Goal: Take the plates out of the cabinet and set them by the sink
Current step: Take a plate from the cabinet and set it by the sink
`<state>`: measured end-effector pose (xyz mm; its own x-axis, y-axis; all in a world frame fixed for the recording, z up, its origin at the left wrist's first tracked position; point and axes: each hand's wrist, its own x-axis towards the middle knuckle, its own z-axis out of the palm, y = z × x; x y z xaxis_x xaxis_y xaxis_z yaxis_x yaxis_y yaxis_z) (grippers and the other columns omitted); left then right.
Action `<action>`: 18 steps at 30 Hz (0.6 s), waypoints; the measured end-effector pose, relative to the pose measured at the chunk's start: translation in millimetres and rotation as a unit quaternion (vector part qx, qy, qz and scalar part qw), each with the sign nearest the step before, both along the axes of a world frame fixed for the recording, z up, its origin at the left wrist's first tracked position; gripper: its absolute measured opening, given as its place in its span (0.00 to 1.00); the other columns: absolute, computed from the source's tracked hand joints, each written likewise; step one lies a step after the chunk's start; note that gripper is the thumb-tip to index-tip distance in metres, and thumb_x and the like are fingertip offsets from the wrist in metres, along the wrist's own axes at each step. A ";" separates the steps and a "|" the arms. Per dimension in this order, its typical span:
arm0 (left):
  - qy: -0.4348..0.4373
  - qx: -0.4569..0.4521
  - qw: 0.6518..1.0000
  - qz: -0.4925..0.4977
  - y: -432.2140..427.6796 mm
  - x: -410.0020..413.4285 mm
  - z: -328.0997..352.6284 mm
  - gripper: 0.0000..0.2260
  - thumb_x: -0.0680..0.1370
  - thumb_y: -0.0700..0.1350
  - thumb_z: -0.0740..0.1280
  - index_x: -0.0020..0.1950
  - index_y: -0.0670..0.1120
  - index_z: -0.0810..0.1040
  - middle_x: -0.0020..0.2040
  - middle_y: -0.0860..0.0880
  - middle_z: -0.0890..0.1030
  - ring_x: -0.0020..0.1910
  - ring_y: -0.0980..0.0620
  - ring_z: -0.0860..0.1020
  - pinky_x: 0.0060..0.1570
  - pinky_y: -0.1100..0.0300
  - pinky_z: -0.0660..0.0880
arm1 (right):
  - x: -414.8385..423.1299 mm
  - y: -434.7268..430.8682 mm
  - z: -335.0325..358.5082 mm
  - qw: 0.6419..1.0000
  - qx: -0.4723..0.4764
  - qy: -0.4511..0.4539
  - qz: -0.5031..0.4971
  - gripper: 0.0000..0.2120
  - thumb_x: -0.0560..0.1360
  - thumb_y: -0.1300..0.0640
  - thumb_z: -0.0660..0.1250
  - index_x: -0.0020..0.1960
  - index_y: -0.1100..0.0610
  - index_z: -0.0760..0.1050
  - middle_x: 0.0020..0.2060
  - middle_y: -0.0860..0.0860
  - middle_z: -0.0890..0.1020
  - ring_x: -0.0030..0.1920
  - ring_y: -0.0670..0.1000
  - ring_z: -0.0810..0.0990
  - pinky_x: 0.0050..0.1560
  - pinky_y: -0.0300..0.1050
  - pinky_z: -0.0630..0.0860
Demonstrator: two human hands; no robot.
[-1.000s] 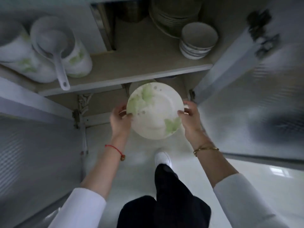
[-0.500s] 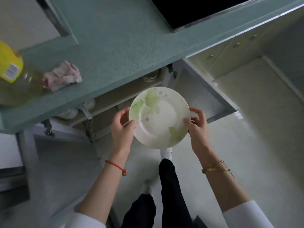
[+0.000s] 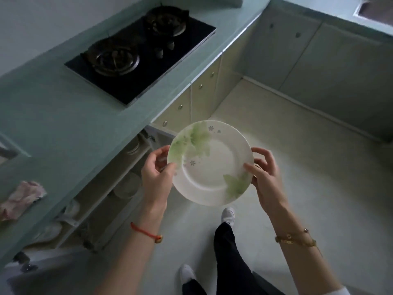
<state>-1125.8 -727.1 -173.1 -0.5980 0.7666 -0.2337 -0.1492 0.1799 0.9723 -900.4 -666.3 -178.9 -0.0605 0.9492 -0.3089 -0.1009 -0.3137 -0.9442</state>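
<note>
Head cam looking straight down, so starting closest: dark trousers and a white shoe on the pale floor; both forearms reach forward, a red string bracelet on the left wrist and a gold bracelet on the right. Then the hands; the left hand grips the plate at its left rim, thumb on the top face and fingers curled behind; the right hand does the same on the right rim, thumb on the green leaf print. So the plate is up in the air between both hands, face toward the camera and tipped a little, out over the floor just in front of the open cabinet; it's white with green leaves and tiny flowers. Inside the cabinet there's more white crockery on the shelves, kinda blurry, can't count it. Above that runs the teal countertop; a crumpled pink cloth sits on it at the left edge. Further back, a black two-burner gas hob is set into the counter.
</note>
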 end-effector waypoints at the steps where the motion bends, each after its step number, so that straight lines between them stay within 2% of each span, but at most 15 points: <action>1: 0.001 0.003 1.000 -0.016 14.1 12.7 5.0 0.18 0.72 0.32 0.67 0.57 0.48 0.80 0.50 0.50 0.85 0.49 0.55 0.84 0.46 0.63 0.80 | 15.5 7.2 4.6 1.000 0.005 0.002 -0.014 0.18 0.74 0.71 0.64 0.55 0.50 0.77 0.44 0.56 0.78 0.43 0.55 0.77 0.43 0.53 0.73; 6: -0.012 0.022 0.996 -0.084 97.9 85.0 25.1 0.16 0.73 0.33 0.69 0.56 0.48 0.80 0.48 0.53 0.86 0.47 0.59 0.84 0.44 0.66 0.79 | 92.8 64.7 27.0 0.996 0.020 0.006 -0.081 0.19 0.74 0.71 0.64 0.52 0.48 0.77 0.44 0.56 0.78 0.43 0.54 0.77 0.40 0.49 0.74; 11: -0.018 0.036 0.993 -0.115 193.2 155.2 39.0 0.16 0.73 0.32 0.68 0.57 0.47 0.80 0.51 0.48 0.85 0.49 0.53 0.83 0.49 0.57 0.81 | 162.1 144.9 47.4 0.990 0.045 0.005 -0.133 0.18 0.74 0.71 0.64 0.53 0.49 0.77 0.41 0.53 0.78 0.40 0.51 0.77 0.35 0.43 0.76; 13: -0.023 0.046 0.991 -0.120 229.9 177.2 43.9 0.15 0.73 0.32 0.69 0.55 0.48 0.81 0.51 0.49 0.85 0.47 0.56 0.83 0.47 0.59 0.81 | 182.6 177.2 54.7 0.988 0.051 0.008 -0.146 0.18 0.74 0.72 0.64 0.54 0.50 0.77 0.42 0.53 0.78 0.40 0.51 0.77 0.34 0.41 0.77; 15: -0.027 0.053 0.990 -0.130 263.6 192.7 48.9 0.16 0.73 0.32 0.69 0.55 0.48 0.81 0.50 0.51 0.85 0.45 0.59 0.83 0.45 0.63 0.80 | 197.9 206.3 58.7 0.987 0.054 0.013 -0.152 0.17 0.74 0.71 0.64 0.55 0.51 0.76 0.42 0.54 0.78 0.40 0.52 0.77 0.37 0.44 0.76; 18: -0.023 0.059 0.986 -0.151 314.0 205.7 52.5 0.16 0.72 0.33 0.70 0.56 0.49 0.81 0.51 0.52 0.85 0.47 0.59 0.84 0.44 0.65 0.80 | 213.6 251.1 60.9 0.984 0.060 0.014 -0.166 0.17 0.74 0.71 0.64 0.55 0.52 0.76 0.42 0.53 0.78 0.40 0.52 0.78 0.38 0.44 0.75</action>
